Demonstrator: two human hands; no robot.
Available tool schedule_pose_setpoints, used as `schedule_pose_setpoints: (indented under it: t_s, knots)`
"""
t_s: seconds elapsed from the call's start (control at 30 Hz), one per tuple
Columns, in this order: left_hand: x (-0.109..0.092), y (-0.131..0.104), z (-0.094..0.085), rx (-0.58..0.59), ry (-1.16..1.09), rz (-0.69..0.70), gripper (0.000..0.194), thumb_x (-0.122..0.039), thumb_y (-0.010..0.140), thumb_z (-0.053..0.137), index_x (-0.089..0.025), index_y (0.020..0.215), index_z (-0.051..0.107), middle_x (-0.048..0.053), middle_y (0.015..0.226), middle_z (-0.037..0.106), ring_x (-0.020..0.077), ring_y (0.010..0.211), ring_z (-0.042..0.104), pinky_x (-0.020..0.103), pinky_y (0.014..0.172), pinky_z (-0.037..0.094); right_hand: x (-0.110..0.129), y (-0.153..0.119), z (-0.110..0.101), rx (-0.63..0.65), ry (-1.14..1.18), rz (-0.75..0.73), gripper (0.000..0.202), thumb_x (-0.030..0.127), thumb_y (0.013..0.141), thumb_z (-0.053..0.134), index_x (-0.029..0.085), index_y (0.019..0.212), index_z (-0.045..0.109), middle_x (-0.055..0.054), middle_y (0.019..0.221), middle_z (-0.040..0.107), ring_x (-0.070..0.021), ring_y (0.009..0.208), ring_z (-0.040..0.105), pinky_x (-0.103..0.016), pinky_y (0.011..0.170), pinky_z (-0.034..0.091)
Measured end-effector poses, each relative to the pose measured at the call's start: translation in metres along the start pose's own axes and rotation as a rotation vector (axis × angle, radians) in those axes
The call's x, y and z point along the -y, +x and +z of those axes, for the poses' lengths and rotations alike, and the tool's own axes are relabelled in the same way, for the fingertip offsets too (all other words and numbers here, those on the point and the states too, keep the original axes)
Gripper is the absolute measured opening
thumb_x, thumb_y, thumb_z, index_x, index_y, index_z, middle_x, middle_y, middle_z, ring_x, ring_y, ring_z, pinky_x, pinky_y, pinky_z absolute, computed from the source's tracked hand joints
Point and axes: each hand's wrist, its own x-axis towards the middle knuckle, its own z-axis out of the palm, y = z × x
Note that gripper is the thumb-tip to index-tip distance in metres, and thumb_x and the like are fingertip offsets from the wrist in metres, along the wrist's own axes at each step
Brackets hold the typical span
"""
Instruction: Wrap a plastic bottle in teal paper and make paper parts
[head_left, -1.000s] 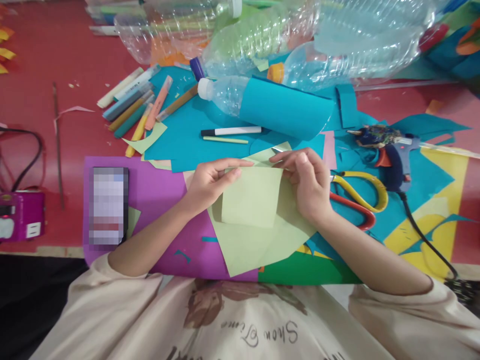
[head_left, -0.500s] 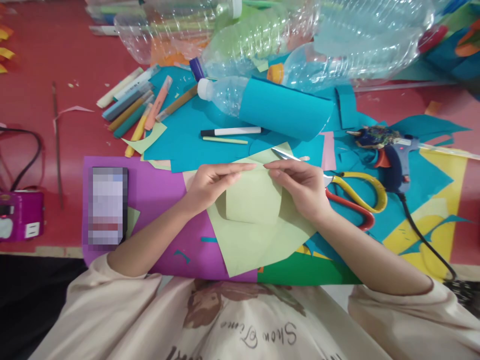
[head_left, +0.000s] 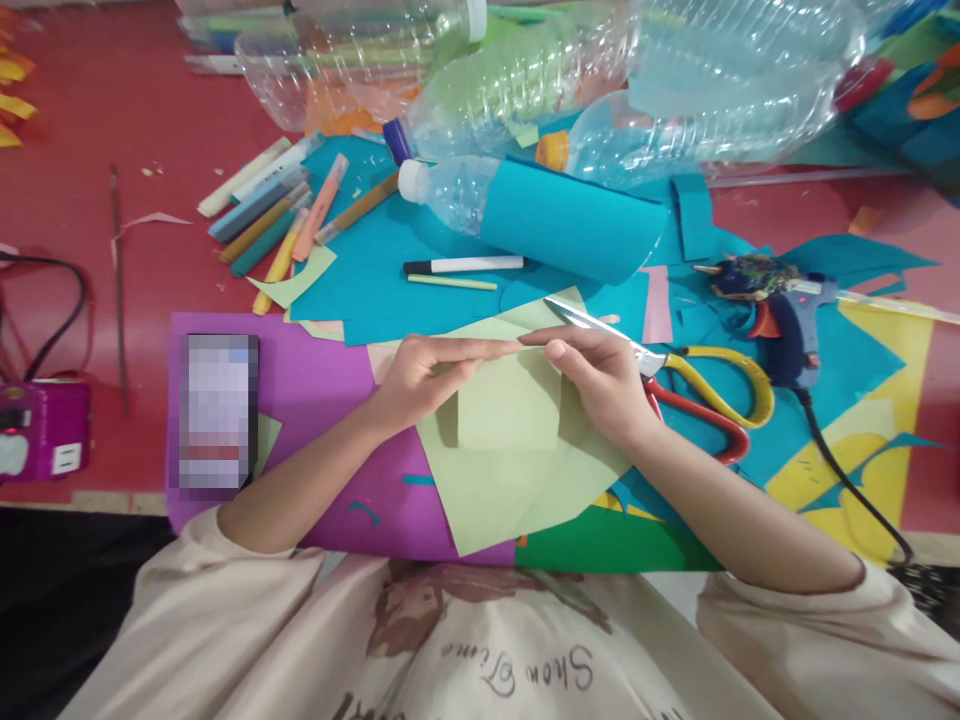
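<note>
A small pale green paper piece (head_left: 510, 405) is held by its far edge between both hands, over a larger pale green sheet (head_left: 487, 500). My left hand (head_left: 431, 375) has its fingers pressed together along that edge. From the other side my right hand (head_left: 600, 375) pinches the same edge, and its fingertips meet those of the left. Scissors (head_left: 660, 370) with yellow and red handles lie just beyond and beside my right hand, blades pointing to the far left. A white marker with a black cap (head_left: 465, 265) lies farther off on blue paper.
A bottle wrapped in blue paper (head_left: 570, 215) and clear bottles (head_left: 510, 90) lie at the back. A glue gun (head_left: 795, 320) is at right, markers (head_left: 262, 220) at back left. A phone (head_left: 217, 415) rests on purple paper (head_left: 307, 370).
The small paper's near edge has shifted slightly and looks straighter. My right fingertips have moved a little left, closer to my left fingertips.
</note>
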Motion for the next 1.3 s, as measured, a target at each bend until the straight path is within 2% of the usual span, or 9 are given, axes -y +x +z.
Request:
schedule_pose_setpoints:
  t_s: [0.1,0.23,0.3,0.37,0.57,0.77,0.93,1.17,1.3]
  knots:
    - [0.0001,0.0003,-0.0003,0.041,0.012,0.058,0.025,-0.026,0.089,0.054,-0.031,0.104,0.074,0.001,0.099,0.076,0.0166,0.091,0.072,0.025,0.080,0.057,0.0001,0.0003,0.0018,-0.015,0.025,0.041,0.025,0.049,0.073,0.072,0.024,0.076,0.077,-0.001,0.069,0.074,-0.0152,0.064,0.064,-0.027,0.055,0.050]
    - [-0.0014,-0.0003,-0.0019,0.033,0.039,0.010,0.028,-0.032,0.088,0.056,-0.029,0.112,0.071,0.003,0.105,0.075,0.0187,0.099,0.070,0.025,0.083,0.056,0.0016,-0.0006,0.0025,-0.028,0.030,0.051,0.018,0.041,0.070,0.075,0.024,0.076,0.078,-0.001,0.070,0.074,-0.0146,0.061,0.065,-0.026,0.053,0.052]
    - [-0.0020,-0.0011,-0.0028,0.022,0.028,-0.052,0.043,-0.039,0.083,0.063,-0.029,0.124,0.063,0.004,0.108,0.074,0.0204,0.100,0.070,0.024,0.078,0.057,0.0026,-0.0017,0.0027,-0.029,0.012,0.028,0.016,0.039,0.071,0.074,0.024,0.076,0.077,-0.002,0.075,0.076,-0.0156,0.066,0.067,-0.027,0.057,0.055]
    - [-0.0022,-0.0014,-0.0033,0.016,0.023,-0.095,0.053,-0.045,0.076,0.070,-0.028,0.125,0.062,0.005,0.109,0.074,0.0214,0.098,0.070,0.023,0.073,0.056,0.0031,-0.0030,0.0028,-0.016,-0.010,0.003,0.015,0.037,0.073,0.073,0.024,0.078,0.077,-0.002,0.079,0.076,-0.0163,0.069,0.068,-0.028,0.060,0.056]
    - [-0.0039,0.0012,-0.0014,-0.030,0.134,-0.070,0.031,-0.046,0.078,0.069,-0.026,0.101,0.075,0.003,0.104,0.076,0.0187,0.092,0.071,0.021,0.076,0.054,0.0010,-0.0049,0.0019,0.019,-0.087,-0.091,0.011,0.032,0.077,0.070,0.024,0.082,0.076,-0.002,0.085,0.077,-0.0181,0.078,0.070,-0.032,0.069,0.058]
    - [-0.0037,0.0017,-0.0005,-0.036,0.165,-0.063,0.028,-0.046,0.080,0.067,-0.026,0.096,0.077,0.005,0.098,0.077,0.0143,0.072,0.070,0.019,0.054,0.047,0.0002,-0.0051,0.0018,0.006,-0.139,-0.121,0.011,0.031,0.077,0.069,0.024,0.081,0.076,-0.002,0.084,0.077,-0.0187,0.077,0.070,-0.034,0.071,0.059]
    - [-0.0024,0.0022,-0.0014,-0.028,0.153,-0.061,0.022,-0.042,0.081,0.067,-0.027,0.093,0.077,0.002,0.093,0.077,0.0115,0.062,0.067,0.019,0.046,0.040,0.0007,-0.0059,0.0018,-0.005,-0.166,-0.134,0.012,0.035,0.079,0.068,0.026,0.078,0.076,-0.001,0.079,0.076,-0.0186,0.072,0.070,-0.033,0.064,0.059]
    - [-0.0052,0.0022,-0.0028,-0.016,0.024,-0.066,0.019,-0.035,0.079,0.071,-0.029,0.096,0.077,0.001,0.100,0.076,0.0145,0.085,0.072,0.015,0.063,0.051,0.0011,-0.0051,0.0007,-0.021,-0.147,-0.128,0.011,0.033,0.078,0.068,0.025,0.076,0.076,-0.001,0.077,0.076,-0.0179,0.069,0.069,-0.032,0.060,0.057]
    - [-0.0057,0.0042,-0.0052,-0.046,-0.004,-0.054,0.019,-0.035,0.079,0.070,-0.026,0.095,0.077,0.002,0.096,0.077,0.0150,0.084,0.072,0.017,0.067,0.054,0.0006,-0.0037,-0.0003,-0.078,-0.149,-0.104,0.008,0.028,0.076,0.069,0.025,0.076,0.077,-0.001,0.077,0.076,-0.0177,0.070,0.069,-0.030,0.062,0.056]
